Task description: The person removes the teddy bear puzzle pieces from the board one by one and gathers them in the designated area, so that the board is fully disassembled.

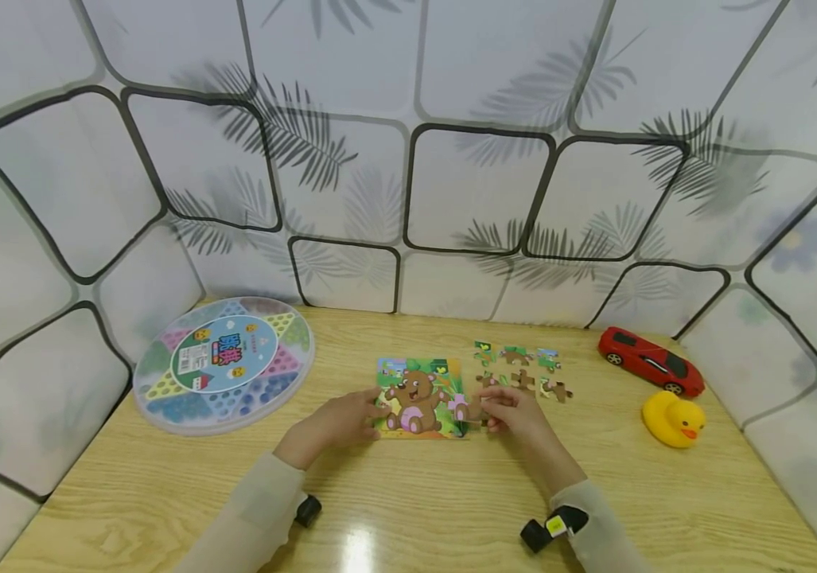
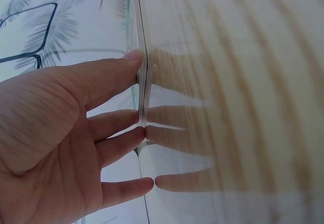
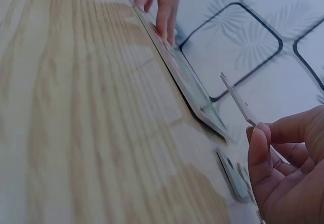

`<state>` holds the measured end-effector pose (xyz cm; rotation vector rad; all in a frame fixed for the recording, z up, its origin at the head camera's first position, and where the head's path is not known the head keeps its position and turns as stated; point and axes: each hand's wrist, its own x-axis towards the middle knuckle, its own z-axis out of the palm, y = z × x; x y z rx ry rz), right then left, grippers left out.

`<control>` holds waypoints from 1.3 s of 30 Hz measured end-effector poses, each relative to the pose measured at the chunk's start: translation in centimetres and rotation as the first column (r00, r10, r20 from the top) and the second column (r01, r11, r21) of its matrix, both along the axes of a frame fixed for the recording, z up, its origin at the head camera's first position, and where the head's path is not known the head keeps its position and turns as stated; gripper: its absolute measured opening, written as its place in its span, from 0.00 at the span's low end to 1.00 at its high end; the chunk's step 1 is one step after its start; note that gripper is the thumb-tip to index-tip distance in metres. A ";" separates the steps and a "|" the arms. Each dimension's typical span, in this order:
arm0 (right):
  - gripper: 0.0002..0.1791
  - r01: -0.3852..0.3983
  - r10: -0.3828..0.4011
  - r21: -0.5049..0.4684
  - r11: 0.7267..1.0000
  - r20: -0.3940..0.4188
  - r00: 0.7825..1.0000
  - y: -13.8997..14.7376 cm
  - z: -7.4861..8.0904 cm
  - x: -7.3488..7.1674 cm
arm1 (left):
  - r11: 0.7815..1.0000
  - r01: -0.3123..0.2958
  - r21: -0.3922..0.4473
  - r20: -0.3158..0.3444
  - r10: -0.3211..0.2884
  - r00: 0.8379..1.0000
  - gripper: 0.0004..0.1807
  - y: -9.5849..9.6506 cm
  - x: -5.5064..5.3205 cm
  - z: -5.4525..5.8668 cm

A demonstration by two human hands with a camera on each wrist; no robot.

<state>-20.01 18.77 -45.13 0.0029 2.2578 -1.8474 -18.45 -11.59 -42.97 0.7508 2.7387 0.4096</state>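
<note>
A bear picture puzzle (image 1: 415,402) lies flat on the table. My left hand (image 1: 340,426) is at its left side. In the left wrist view the fingers (image 2: 119,148) are spread and fairly straight, with tips down at the tabletop and the thumb against the puzzle's edge. My right hand (image 1: 519,414) pinches a puzzle piece (image 3: 235,98) between thumb and fingertips. That piece is raised and tilted, overlapping the puzzle's right edge in the head view. Behind the right hand lie several loose puzzle pieces (image 1: 523,378) in two rough rows.
To the left lies a round Chinese checkers set (image 1: 293,378) in clear wrapping. A red toy car (image 1: 651,362) and a yellow rubber duck (image 1: 669,418) stand at the right of the wooden table (image 1: 408,493). Patterned fabric walls (image 1: 480,191) enclose the back and sides.
</note>
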 end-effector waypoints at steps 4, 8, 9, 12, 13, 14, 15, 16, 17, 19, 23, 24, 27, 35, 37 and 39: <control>0.18 0.034 -0.034 -0.001 0.999 -0.003 0.999 1.7 0.0 0.1 | 1.000 -0.010 0.003 0.006 0.010 1.000 0.25 0.0 0.0 0.0; 0.18 0.051 -0.051 0.007 0.999 -0.002 0.999 3.4 -0.1 0.0 | 1.000 -0.003 0.002 0.006 0.003 1.000 0.25 -0.1 -0.1 0.0; 0.18 0.053 -0.053 0.012 0.999 -0.003 0.999 3.8 -0.1 0.1 | 1.000 0.002 0.002 0.005 -0.002 1.000 0.25 -0.1 -0.1 0.0; 0.19 0.059 -0.059 0.029 0.998 -0.001 0.998 4.8 -0.2 0.1 | 1.000 0.007 -0.002 0.000 -0.007 1.000 0.25 -0.1 -0.1 0.0; 0.20 0.069 -0.069 0.030 0.997 0.001 0.998 5.2 -0.2 0.1 | 1.000 0.009 -0.004 -0.003 -0.009 1.000 0.25 -0.1 -0.1 0.0; 0.19 0.077 -0.078 0.037 0.996 0.002 0.997 5.5 -0.2 0.2 | 1.000 0.010 -0.004 -0.006 -0.010 1.000 0.25 -0.1 -0.1 0.0; 0.19 0.090 -0.090 0.043 0.995 0.001 0.996 5.7 -0.2 0.2 | 1.000 0.011 -0.003 -0.006 -0.011 1.000 0.25 -0.1 -0.1 0.0; 0.19 0.098 -0.099 0.046 0.994 0.001 0.995 6.1 -0.2 0.2 | 1.000 0.009 -0.002 -0.006 -0.009 1.000 0.25 -0.1 -0.1 0.0; 0.19 0.111 -0.112 0.043 0.993 0.002 0.994 6.3 -0.2 0.3 | 1.000 0.007 0.001 -0.004 -0.007 1.000 0.25 -0.1 -0.1 0.0; 0.19 0.123 -0.123 0.036 0.992 -0.003 0.992 6.8 -0.2 0.4 | 1.000 0.007 0.005 -0.002 -0.007 1.000 0.25 -0.1 -0.1 -0.1; 0.20 0.142 -0.142 0.039 0.989 0.005 0.990 7.8 -0.3 0.5 | 1.000 0.003 0.008 0.003 -0.003 1.000 0.25 -0.2 0.0 -0.1; 0.20 0.141 -0.142 0.052 0.989 0.008 0.990 8.0 -0.3 0.5 | 1.000 0.004 0.008 0.003 -0.004 1.000 0.25 -0.2 0.0 -0.1; 0.19 0.148 -0.151 0.093 0.985 0.023 0.988 8.4 -0.4 0.5 | 1.000 0.010 0.006 0.000 -0.010 1.000 0.25 -0.2 -0.1 -0.1; 0.17 0.130 -0.132 0.152 0.980 0.003 0.991 8.6 -0.6 0.6 | 1.000 0.012 0.010 -0.001 -0.012 1.000 0.24 -0.2 -0.1 -0.2; 0.17 0.136 -0.136 0.160 0.978 -0.005 0.991 8.7 -0.7 0.6 | 1.000 0.011 0.010 0.001 -0.011 1.000 0.24 -0.2 -0.1 -0.1; 0.16 0.149 -0.150 0.167 0.975 -0.006 0.989 8.7 -0.8 0.6 | 1.000 0.011 0.009 0.002 -0.011 1.000 0.24 -0.2 0.0 -0.1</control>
